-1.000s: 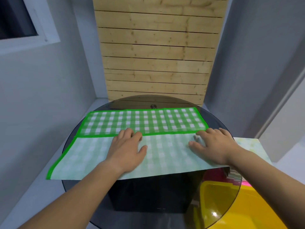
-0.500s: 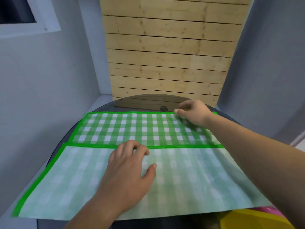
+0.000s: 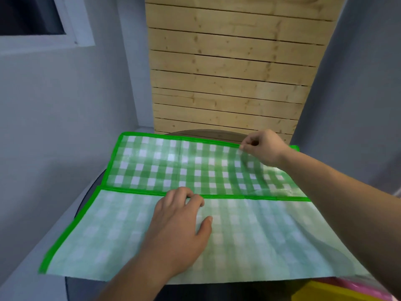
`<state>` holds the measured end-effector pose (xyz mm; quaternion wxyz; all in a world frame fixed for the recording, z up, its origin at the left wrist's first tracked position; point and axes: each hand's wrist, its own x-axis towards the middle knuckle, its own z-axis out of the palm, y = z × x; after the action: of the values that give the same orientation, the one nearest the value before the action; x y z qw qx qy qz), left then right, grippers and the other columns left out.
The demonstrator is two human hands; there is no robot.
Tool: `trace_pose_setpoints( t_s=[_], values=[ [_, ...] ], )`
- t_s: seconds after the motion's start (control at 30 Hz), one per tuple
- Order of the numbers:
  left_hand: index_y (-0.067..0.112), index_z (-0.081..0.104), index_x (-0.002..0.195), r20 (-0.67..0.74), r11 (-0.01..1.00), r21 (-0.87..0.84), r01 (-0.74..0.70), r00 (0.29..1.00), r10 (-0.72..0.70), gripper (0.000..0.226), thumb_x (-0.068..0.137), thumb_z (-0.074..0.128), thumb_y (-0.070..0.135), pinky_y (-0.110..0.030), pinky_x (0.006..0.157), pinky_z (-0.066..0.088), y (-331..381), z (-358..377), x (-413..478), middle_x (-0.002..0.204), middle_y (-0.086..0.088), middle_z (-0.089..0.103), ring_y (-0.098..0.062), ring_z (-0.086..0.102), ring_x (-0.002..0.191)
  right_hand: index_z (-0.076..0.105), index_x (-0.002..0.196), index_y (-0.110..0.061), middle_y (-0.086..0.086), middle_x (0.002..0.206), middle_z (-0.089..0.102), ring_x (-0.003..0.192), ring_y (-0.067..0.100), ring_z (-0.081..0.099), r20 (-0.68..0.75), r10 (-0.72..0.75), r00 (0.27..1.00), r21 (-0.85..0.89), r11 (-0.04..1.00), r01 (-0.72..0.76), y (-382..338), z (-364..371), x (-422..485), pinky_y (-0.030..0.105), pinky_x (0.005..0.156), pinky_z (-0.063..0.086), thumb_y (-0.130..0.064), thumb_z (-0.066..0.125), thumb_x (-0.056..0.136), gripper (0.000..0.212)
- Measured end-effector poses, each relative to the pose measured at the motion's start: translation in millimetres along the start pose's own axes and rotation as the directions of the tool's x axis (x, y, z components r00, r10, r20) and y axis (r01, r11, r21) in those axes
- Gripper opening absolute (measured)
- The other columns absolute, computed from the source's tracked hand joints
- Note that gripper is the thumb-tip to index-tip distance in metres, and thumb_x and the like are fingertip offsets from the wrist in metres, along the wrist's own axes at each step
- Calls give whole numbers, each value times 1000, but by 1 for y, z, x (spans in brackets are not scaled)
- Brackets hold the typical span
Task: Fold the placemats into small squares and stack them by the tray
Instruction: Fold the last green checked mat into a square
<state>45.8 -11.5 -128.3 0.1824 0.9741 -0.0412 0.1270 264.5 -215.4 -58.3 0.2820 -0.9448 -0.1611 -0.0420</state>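
A green-checked placemat [image 3: 173, 166] lies spread across a round dark worktop [image 3: 206, 134], filling the centre and lower half of the frame. Its near half is turned pale side up and overhangs the near rim. The left hand [image 3: 180, 224] rests flat on the pale half at lower centre, fingers [image 3: 184, 196] close together with their tips at the green border line and the thumb set apart. The right hand [image 3: 263, 146], at centre right, pinches the mat's far green edge between thumb and fingers, holding it a little raised. A wooden slat wall [image 3: 234, 72] rises behind, and a yellow object [image 3: 321, 293] shows at lower right.
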Motion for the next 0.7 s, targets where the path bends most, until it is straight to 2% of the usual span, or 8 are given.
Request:
trace_pose_setpoints(
  t_s=[0.1,0.2,0.3,0.37,0.43,0.5,0.57,0.7],
  values=[
    [30,65,105,-51,993,109,-43,998,48,35,98,37,51,-32,94,43,5,-1,0,107,10,51,-12,47,104,65,61,-40,-26,59,61,66,4,55,-31,-49,998,-45,998,48,-17,-24,-20,40,86,47,-45,70,86,26],
    [26,69,91,-57,972,210,-106,991,120,39,99,36,46,-34,81,42,18,-13,-4,88,7,56,-16,54,85,63,64,-40,-22,73,66,81,10,60,-45,-112,993,-141,985,104,-41,-47,-55,42,96,44,-45,68,87,24],
    [26,65,104,-60,967,217,-130,987,146,40,102,30,44,-31,87,38,27,-24,-14,98,7,60,-16,59,93,66,72,-37,-15,87,71,92,16,63,-37,-149,988,-244,960,136,-62,-64,-92,45,100,40,-42,67,88,17],
    [23,68,101,-116,970,186,-155,977,178,34,96,40,42,-32,83,46,31,-36,-21,100,5,61,-18,62,91,71,81,-32,-12,91,72,93,18,65,-37,-173,984,-269,950,157,-72,-72,-117,44,99,42,-39,67,88,11],
    [18,67,105,-221,967,130,-217,945,242,29,91,51,38,-38,89,51,37,-48,-31,118,-5,61,-25,62,107,72,83,-29,-11,90,71,91,19,65,-33,-201,979,-254,949,186,-77,-75,-142,42,92,47,-35,67,88,10],
    [15,62,116,-296,934,152,-324,887,355,32,90,57,33,-43,108,43,46,-61,-40,143,-15,49,-32,48,135,73,84,-28,-10,91,69,90,16,64,-23,-213,977,-226,953,202,-78,-74,-169,38,86,51,-32,67,89,9],
    [14,55,131,-298,893,211,-398,844,446,44,92,57,33,-45,121,26,53,-75,-46,159,-17,33,-30,27,151,73,86,-29,-11,95,66,92,11,60,-2,-212,977,-203,957,208,-74,-66,-195,34,86,50,-33,67,89,8],
    [18,28,158,-79,869,288,-403,894,440,67,100,38,50,-43,125,6,59,-84,-51,169,-10,14,-21,2,157,72,81,-33,-18,92,65,94,1,57,26,-188,982,-79,979,189,-55,-38,-237,24,89,45,-32,72,86,5]
  ],
)
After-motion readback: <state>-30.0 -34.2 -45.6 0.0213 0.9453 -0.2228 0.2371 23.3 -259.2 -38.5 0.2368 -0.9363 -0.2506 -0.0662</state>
